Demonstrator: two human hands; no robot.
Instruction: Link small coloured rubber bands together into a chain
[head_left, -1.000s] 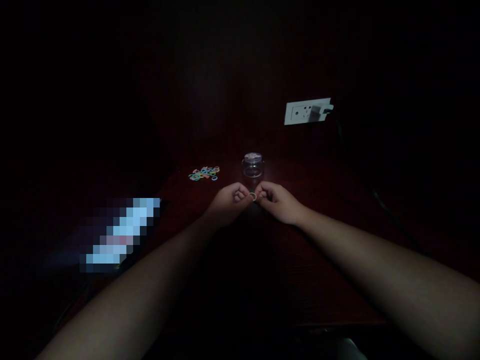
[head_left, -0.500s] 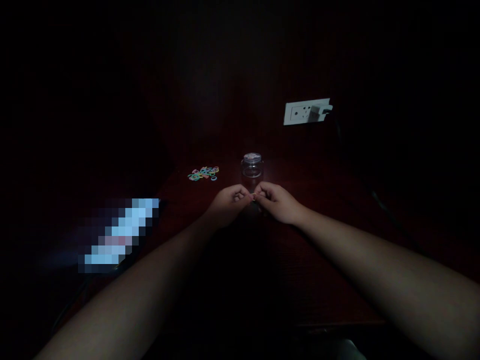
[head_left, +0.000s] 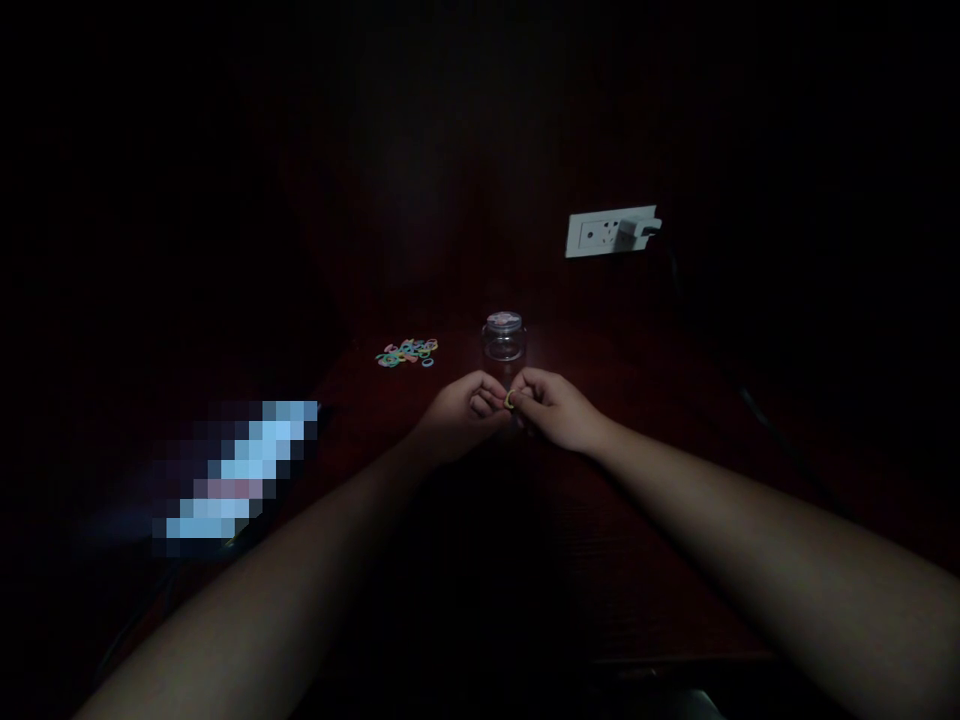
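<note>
Between the fingertips of both my hands is a small yellow hair tie (head_left: 509,400), looped in a ring. My right hand (head_left: 551,405) pinches it between thumb and forefinger. The fingertips of my left hand (head_left: 466,412) are pressed together at its left side, other fingers curled. Just beyond the hands a clear lidded jar (head_left: 504,345) stands upright, its lower part partly hidden by them. A loose pile of colourful hair ties (head_left: 407,352) lies on the table to the left of the jar.
A bright screen, blurred out, (head_left: 247,470) is at the left, beside my forearm. On the back wall a white socket panel (head_left: 592,236) holds a plugged-in adapter (head_left: 637,230). The dark red table (head_left: 637,540) fades into shadow at its edges.
The hair tie has turned between my fingers and now shows as a rounder yellow loop. My hands stay in nearly the same place. The whole view has shifted slightly.
</note>
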